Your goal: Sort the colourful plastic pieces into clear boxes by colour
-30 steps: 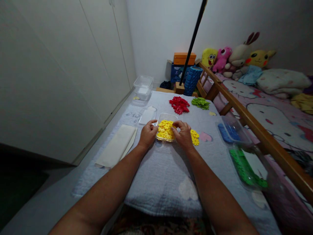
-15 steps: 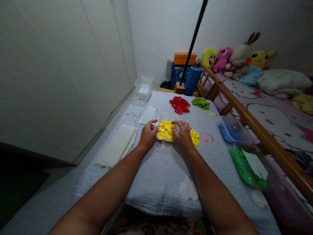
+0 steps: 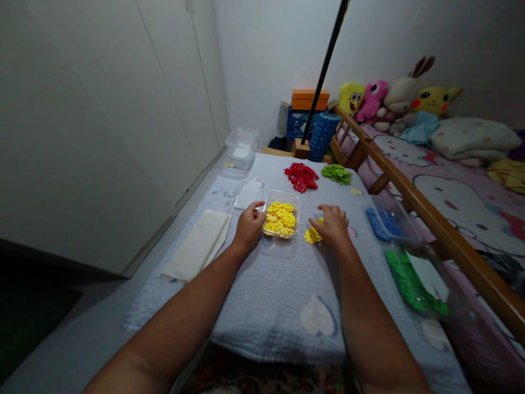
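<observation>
Under the right hand (image 3: 333, 225) a loose yellow pile (image 3: 311, 236) of small flat pieces is partly covered. Its fingers (image 3: 321, 221) are bent down and held close together on the pile, pointing left. Whether any piece is pinched between them cannot be told.

Just left of that pile, with a narrow strip of blanket (image 3: 279, 295) between, a clear tub (image 3: 292, 198) is set, part filled with yellow pieces (image 3: 280, 218) of the same kind. Its long axis runs away from the person. The tub's left wall is gripped by the left hand (image 3: 248, 227), with the thumb laid over the rim and the other fingers curled against the side. The pile is thus nearer the right hand and lies off the tub's near right corner, while the tub itself is nearer the left.

Farther out, a clear lid (image 3: 247, 194) and a folded white sheet (image 3: 197, 243) are seen to the left. A red pile (image 3: 301, 176) and a green pile (image 3: 336, 173) lie beyond. To the right, a tub of blue pieces (image 3: 385, 221) and a tub of green pieces (image 3: 410, 284) sit beside a wooden bed rail (image 3: 430, 219). Stacked empty tubs (image 3: 241, 146) stand at the far left corner.

No writing or label can be read. Only cartoon cat prints are made out on the pink bedsheet (image 3: 463, 202).
</observation>
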{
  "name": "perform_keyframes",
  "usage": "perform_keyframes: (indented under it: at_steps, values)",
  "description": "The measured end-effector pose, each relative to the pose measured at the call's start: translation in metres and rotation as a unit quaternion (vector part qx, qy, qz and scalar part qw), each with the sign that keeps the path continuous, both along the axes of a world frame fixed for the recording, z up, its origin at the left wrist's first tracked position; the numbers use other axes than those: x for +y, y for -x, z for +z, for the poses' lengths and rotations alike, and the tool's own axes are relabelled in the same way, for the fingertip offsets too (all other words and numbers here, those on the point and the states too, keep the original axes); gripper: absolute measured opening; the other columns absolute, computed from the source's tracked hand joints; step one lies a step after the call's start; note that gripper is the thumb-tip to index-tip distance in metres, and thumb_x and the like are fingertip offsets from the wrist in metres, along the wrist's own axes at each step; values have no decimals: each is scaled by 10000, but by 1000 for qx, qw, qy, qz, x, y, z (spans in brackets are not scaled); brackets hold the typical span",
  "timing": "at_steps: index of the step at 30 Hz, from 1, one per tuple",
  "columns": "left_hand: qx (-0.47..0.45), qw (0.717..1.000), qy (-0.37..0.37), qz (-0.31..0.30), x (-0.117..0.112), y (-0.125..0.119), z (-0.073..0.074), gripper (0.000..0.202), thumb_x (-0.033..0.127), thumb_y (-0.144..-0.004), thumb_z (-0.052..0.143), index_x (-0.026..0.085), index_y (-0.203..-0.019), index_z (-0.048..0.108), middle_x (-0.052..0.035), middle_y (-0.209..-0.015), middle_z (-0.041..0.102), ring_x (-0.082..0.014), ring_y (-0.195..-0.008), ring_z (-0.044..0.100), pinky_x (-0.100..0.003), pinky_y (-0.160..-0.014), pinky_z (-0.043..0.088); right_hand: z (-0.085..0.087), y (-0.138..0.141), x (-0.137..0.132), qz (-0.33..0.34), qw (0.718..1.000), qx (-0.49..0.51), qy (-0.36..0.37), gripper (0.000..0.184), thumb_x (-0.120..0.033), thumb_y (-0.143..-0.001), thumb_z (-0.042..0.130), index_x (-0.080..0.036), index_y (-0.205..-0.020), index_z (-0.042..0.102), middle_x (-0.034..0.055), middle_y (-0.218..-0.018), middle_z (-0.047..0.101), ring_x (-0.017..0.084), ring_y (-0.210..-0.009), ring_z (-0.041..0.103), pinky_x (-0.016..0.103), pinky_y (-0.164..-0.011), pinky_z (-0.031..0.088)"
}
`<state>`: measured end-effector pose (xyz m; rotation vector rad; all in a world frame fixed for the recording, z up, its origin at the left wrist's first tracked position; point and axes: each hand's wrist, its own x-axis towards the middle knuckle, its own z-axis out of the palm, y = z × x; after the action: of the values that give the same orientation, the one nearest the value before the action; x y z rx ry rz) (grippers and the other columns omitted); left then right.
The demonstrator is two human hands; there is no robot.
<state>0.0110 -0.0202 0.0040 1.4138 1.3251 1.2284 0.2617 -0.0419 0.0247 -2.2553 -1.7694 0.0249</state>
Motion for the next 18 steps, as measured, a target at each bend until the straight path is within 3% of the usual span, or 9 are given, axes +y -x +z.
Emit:
perform_keyframes:
  at_steps: [3,7,13,18]
  values:
    - [0,1000,-1,-1,0,0,0,493,341,-806,590,93,-1225,674,79,-592,419,-123,-555,414,-252,-574,335,-2,-9,-1,13,998,-27,58,534,-487,-888,648,-173,-1321,645,180,-1267,609,341,-1211,542,420,-996,427]
    - [2,1000,0,2,0,0,0,482,337,-806,589,99,-1216,677,78,-590,425,-123,-557,423,-251,-575,338,-3,-11,0,29,993,-27,108,398,-443,-892,649,-176,-1185,692,152,-1172,633,292,-1121,607,356,-953,446]
    - [6,1000,-1,1,1,0,-1,483,334,-803,589,100,-1216,679,78,-590,433,-124,-560,432,-250,-579,342,-2,-1,1,42,995,-19,91,225,-274,-914,591,-183,-1072,722,124,-1101,658,245,-1031,630,305,-871,442]
    - [22,1000,-7,1,2,1,-4,484,344,-813,581,106,-1222,684,79,-595,431,-124,-565,434,-250,-587,350,-2,7,2,56,997,-9,58,197,-242,-936,563,-172,-1003,735,124,-1069,680,228,-1000,628,297,-833,424]
